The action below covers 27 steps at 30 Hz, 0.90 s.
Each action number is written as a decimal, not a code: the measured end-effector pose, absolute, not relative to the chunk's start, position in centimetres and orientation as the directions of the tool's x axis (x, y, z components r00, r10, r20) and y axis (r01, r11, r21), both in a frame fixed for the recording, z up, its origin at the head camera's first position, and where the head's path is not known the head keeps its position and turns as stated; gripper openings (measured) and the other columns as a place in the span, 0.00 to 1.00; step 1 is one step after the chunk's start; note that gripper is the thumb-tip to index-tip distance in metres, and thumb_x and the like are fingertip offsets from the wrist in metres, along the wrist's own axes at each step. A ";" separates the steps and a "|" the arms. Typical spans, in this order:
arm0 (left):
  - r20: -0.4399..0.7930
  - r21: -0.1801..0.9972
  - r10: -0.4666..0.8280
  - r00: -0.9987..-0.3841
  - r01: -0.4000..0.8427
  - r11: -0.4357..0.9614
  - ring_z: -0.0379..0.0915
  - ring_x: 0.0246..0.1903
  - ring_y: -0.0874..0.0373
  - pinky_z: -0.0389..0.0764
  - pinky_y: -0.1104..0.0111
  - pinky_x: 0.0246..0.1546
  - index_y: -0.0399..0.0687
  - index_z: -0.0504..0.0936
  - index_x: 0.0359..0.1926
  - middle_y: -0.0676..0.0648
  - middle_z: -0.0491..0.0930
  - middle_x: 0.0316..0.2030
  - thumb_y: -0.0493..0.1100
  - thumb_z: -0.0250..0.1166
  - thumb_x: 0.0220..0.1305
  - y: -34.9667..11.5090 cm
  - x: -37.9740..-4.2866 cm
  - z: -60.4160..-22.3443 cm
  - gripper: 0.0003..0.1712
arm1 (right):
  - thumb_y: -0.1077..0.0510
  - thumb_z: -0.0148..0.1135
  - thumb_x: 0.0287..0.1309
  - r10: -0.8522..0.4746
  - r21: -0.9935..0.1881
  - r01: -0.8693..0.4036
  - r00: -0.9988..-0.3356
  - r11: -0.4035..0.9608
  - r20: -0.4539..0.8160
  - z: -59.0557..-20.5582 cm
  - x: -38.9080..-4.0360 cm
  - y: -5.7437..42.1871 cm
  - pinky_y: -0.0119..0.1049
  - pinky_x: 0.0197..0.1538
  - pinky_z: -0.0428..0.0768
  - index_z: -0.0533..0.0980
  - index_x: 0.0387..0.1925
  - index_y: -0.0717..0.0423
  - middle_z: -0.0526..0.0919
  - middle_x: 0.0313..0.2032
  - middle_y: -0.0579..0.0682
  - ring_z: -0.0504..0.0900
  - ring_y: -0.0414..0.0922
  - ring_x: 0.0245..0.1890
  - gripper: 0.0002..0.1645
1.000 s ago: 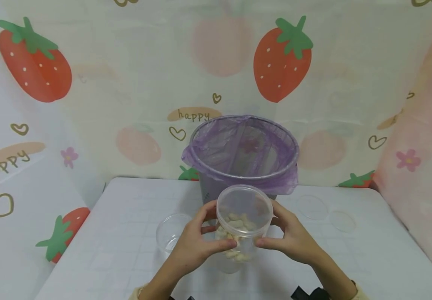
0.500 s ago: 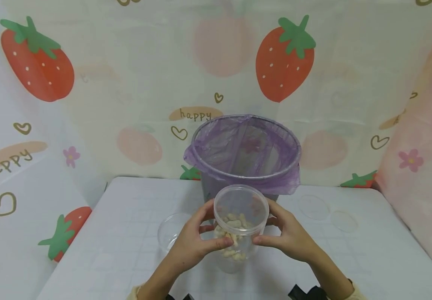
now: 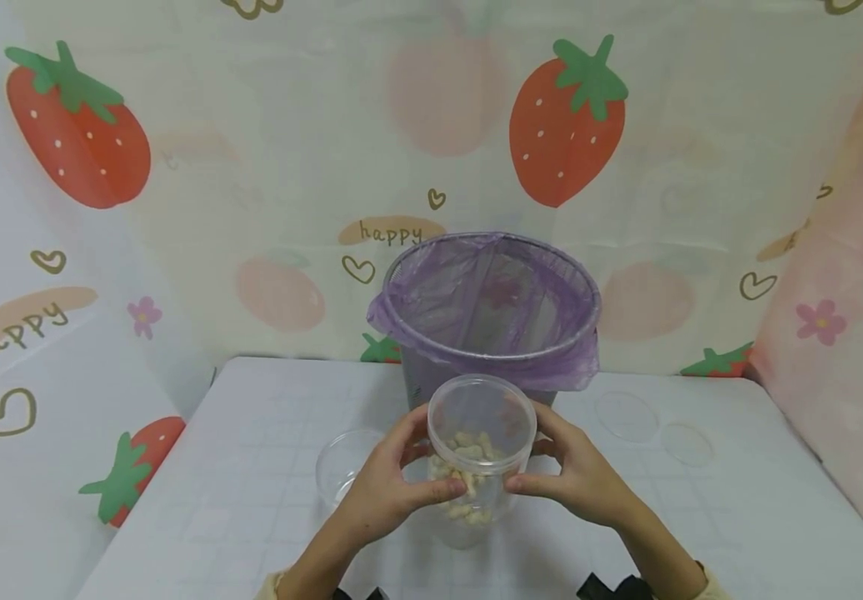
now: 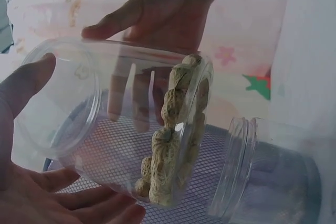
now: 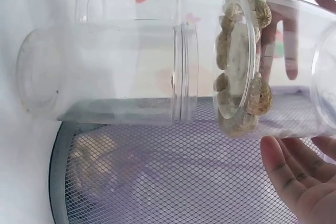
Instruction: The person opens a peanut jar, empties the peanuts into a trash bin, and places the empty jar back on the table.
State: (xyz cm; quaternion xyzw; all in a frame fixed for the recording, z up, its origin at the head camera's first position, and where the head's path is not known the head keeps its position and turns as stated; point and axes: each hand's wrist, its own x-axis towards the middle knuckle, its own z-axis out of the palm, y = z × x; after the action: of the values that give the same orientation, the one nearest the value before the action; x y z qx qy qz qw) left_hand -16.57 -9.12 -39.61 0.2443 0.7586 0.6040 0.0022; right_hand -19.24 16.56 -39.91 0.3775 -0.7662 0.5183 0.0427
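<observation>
Between left hand [image 3: 390,490] and right hand [image 3: 580,477], both curved round it, a peanut jar [image 3: 481,457].

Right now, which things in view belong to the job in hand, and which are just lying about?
Seemingly in use:
left hand
right hand
held clear jar
peanuts inside it
lower jar beneath it

Seemingly just standing by:
third clear jar, left of the hands
purple-lined bin

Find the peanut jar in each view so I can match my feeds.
Head: peanut jar, lower centre, between left hand and right hand.
Left wrist: peanut jar, left to centre, lower left partly behind fingers.
Right wrist: peanut jar, upper right, cut by the edge.
Shared landmark: mesh bin.
</observation>
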 end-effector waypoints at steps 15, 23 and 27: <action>0.335 0.905 0.426 -0.840 0.412 0.102 0.71 0.61 0.48 0.72 0.54 0.62 0.57 0.57 0.73 0.45 0.72 0.65 0.48 0.73 0.57 -9.1 -17.0 -39.7 0.47 | 0.61 0.72 0.52 -0.552 -0.759 -0.632 -0.693 0.156 0.463 -39.8 -19.3 16.6 0.37 0.54 0.82 0.60 0.71 0.59 0.72 0.62 0.63 0.73 0.36 0.59 0.47; 0.312 0.921 0.429 -0.847 0.381 0.081 0.69 0.64 0.49 0.68 0.47 0.64 0.57 0.58 0.72 0.46 0.72 0.65 0.50 0.73 0.56 -9.2 -16.9 -39.6 0.47 | 0.61 0.71 0.53 -0.572 -0.769 -0.621 -0.689 0.150 0.446 -39.5 -19.2 16.7 0.38 0.54 0.82 0.60 0.71 0.57 0.72 0.62 0.62 0.73 0.40 0.59 0.46; 0.318 0.922 0.411 -0.855 0.379 0.074 0.70 0.63 0.49 0.70 0.53 0.63 0.57 0.60 0.71 0.47 0.73 0.64 0.50 0.74 0.54 -9.1 -16.8 -39.6 0.47 | 0.61 0.71 0.53 -0.584 -0.760 -0.626 -0.687 0.174 0.432 -39.4 -19.2 16.7 0.38 0.54 0.82 0.58 0.72 0.55 0.71 0.64 0.61 0.74 0.43 0.60 0.48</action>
State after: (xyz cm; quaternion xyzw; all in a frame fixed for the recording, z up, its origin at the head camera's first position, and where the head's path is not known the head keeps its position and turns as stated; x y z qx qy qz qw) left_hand -16.78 -9.11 -39.63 0.2694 0.7328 0.6247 0.0128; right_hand -19.18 16.74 -39.38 0.3949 -0.7658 0.5072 0.0207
